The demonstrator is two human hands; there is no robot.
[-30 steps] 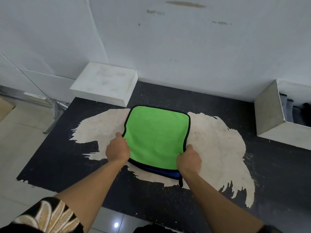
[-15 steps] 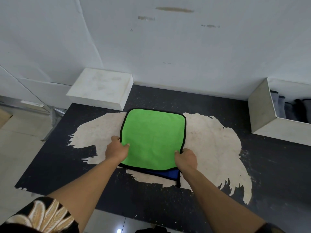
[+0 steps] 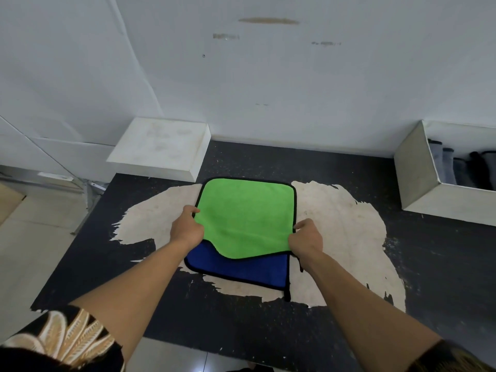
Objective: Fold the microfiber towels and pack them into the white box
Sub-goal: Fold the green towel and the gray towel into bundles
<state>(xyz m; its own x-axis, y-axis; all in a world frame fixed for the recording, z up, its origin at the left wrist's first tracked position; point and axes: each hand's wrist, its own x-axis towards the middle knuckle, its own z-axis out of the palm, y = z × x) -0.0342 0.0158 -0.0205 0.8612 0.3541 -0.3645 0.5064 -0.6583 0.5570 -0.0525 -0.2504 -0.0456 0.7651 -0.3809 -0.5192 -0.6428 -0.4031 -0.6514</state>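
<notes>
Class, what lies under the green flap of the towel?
Blue fabric shows past the near edge of the green flap; the rest beneath is covered. The left hand and right hand grip its sides.

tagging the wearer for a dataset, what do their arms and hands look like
Both forearms are bare. The left sleeve is short, black with a cream and gold leaf print; the right sleeve shows only a dark, brownish-patterned edge. No glove, ring or watch shows on the left grip or right grip.

The left sleeve (image 3: 61,342) is black with cream-and-gold leaves. The right sleeve (image 3: 456,358) is dark, brown-patterned. The left hand (image 3: 186,229) and right hand (image 3: 306,238) are bare.
</notes>
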